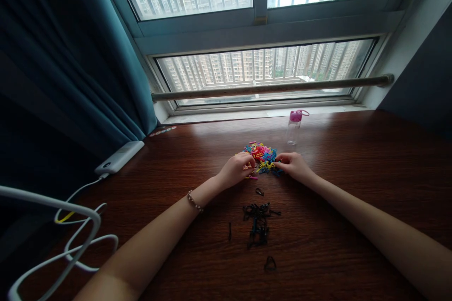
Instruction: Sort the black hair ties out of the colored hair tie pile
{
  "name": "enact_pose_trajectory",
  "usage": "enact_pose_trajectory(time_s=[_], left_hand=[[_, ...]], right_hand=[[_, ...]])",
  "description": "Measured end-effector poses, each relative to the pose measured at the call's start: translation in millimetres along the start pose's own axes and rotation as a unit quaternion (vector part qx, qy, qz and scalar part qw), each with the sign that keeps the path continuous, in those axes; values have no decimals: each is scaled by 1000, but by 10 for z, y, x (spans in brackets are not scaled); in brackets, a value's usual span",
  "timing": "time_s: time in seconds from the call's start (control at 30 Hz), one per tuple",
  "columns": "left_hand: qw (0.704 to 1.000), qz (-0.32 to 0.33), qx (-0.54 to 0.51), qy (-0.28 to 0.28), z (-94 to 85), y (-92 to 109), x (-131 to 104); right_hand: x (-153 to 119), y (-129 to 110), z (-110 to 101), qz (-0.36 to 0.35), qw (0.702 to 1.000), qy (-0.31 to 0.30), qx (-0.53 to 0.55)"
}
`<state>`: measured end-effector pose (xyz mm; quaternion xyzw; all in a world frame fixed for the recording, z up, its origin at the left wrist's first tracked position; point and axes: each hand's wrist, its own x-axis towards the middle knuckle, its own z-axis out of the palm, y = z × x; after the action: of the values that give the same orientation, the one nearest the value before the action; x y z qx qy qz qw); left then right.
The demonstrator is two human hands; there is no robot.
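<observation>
A heap of small looped pieces (260, 152) in red, pink, blue and yellow lies on the brown wooden table; they look like hair ties or clips, but are too small to tell. My left hand (237, 169) rests at the heap's left edge, fingers curled in; whatever they hold is hidden. At the right edge, my right hand (294, 167) has thumb and fingers pinched together beside yellow and blue pieces. Nearer to me is a loose pile of black looped pieces (259, 230). Single black pieces lie around it, including a black loop (270, 263) closest to me.
A clear bottle with a pink lid (294, 128) stands behind the heap, right of centre. At left are a white power strip (120, 157), looped white cables (76, 247) and a blue curtain (116, 80). A metal rail (271, 89) crosses the window.
</observation>
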<state>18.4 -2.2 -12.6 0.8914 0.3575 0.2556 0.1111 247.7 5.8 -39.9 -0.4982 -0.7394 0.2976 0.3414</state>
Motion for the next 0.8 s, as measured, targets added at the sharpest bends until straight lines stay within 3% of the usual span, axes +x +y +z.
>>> enact_pose_trajectory(time_s=[0.2, 0.47, 0.6, 0.7, 0.8], left_hand=[[1000, -2, -11, 3, -31, 14, 4], [997, -21, -71, 22, 5, -22, 3], [991, -50, -120, 25, -29, 15, 10], [985, -75, -157, 3, -91, 59, 19], [975, -84, -197, -58, -138, 105, 12]], right_hand=[[18, -47, -49, 74, 979, -12, 189], [-4, -99, -70, 93, 965, -28, 244], [-15, -124, -85, 115, 956, 3, 268], [-39, -232, -106, 121, 951, 27, 282], [-126, -465, -90, 106, 958, -31, 264]])
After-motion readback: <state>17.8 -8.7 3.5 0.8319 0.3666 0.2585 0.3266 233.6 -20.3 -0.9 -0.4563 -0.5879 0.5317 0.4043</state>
